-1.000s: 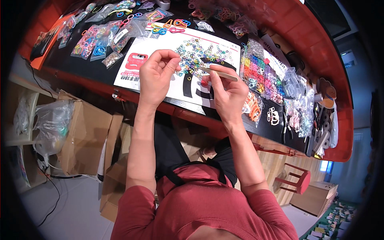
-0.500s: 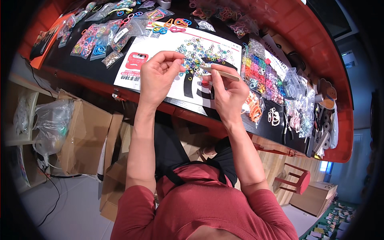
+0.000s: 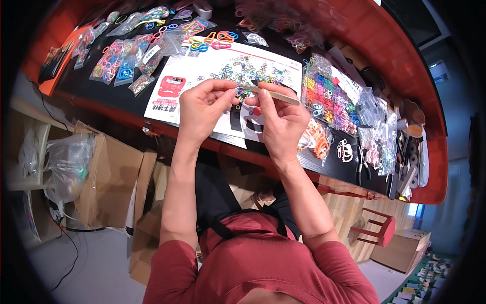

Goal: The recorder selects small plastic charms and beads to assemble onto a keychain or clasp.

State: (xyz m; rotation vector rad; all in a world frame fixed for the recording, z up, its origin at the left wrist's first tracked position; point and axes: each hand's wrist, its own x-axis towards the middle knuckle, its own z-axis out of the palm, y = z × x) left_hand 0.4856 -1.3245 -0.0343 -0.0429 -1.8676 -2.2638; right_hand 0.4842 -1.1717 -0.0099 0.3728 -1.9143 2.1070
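Note:
Above a white printed sheet (image 3: 167, 109) my two hands are close together. My right hand (image 3: 286, 119) grips a slim, flat, gold-coloured pair of tweezers (image 3: 277, 95), its narrow end pointing left. Thumb and forefinger of my left hand (image 3: 202, 109) are pinched at that narrow end; whatever sits between them is too small to make out. Beneath and beyond the hands, many small coloured rings (image 3: 243, 66) lie scattered on the sheet, partly hidden by my fingers.
A compartment box of coloured pieces (image 3: 329, 93) stands right of the sheet. Nearby are a bag of orange pieces (image 3: 316, 139), pliers (image 3: 360, 164) and clear bags (image 3: 372, 106). Bags of coloured rings (image 3: 109, 61) lie at left, colourful clasps (image 3: 223, 36) at the sheet's far edge.
My right hand has moved slightly left and nearer to me with the tweezers. My left hand has come slightly lower, so the pinched fingertips now meet the tweezers' narrow end.

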